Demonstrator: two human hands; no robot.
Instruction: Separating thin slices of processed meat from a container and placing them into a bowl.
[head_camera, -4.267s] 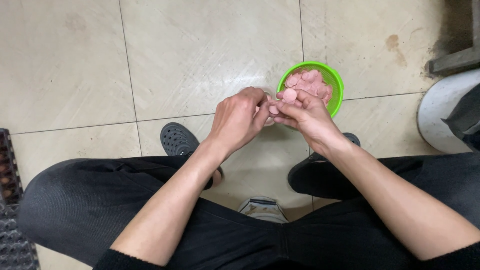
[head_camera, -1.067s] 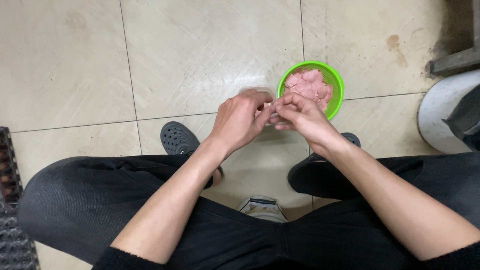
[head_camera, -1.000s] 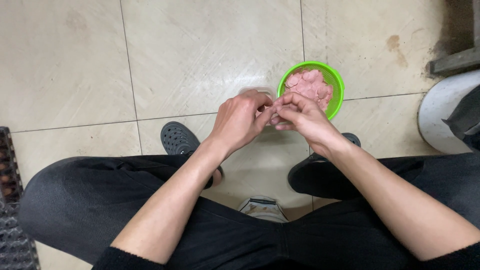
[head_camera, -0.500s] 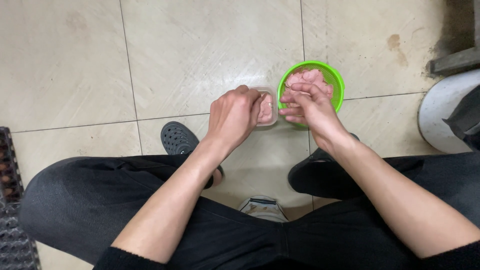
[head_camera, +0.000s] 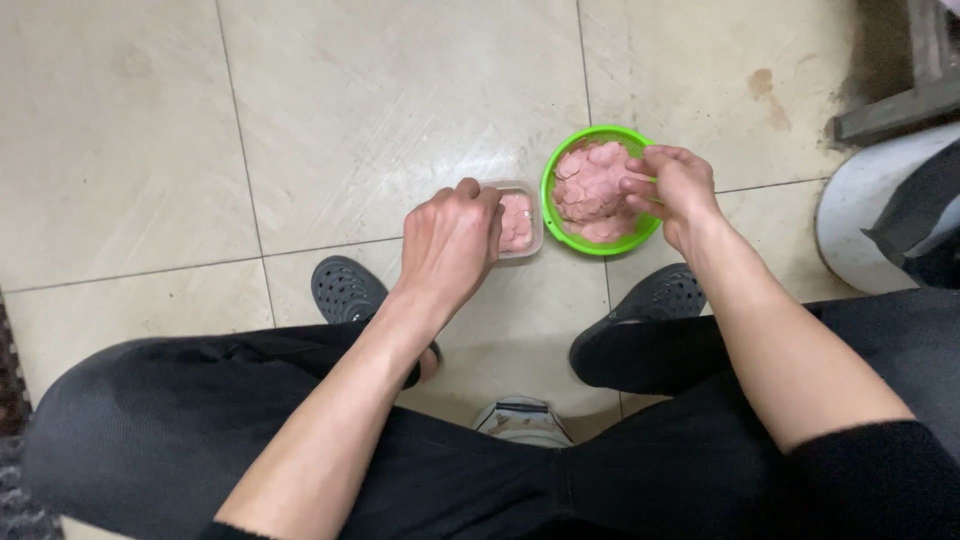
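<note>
A green basket (head_camera: 553, 186) full of thin pink round slices (head_camera: 585, 188) stands on the tiled floor. Left of it sits a small clear plastic box (head_camera: 520, 224) with several pink slices inside. My left hand (head_camera: 448, 240) grips the left side of that box. My right hand (head_camera: 677, 184) reaches into the basket from the right, fingertips pinched on the pink slices. My legs in black trousers and dark perforated clogs (head_camera: 345, 290) are spread either side, below the hands.
A white round container (head_camera: 875, 215) with a dark bag in it stands at the right edge. A grey metal frame foot (head_camera: 900, 95) lies at the top right. A dark ribbed mat (head_camera: 12, 400) shows at the left edge.
My hands have parted: the left one lowered with the clear box to the floor beside the basket, and the right one moved right into the basket of slices.
</note>
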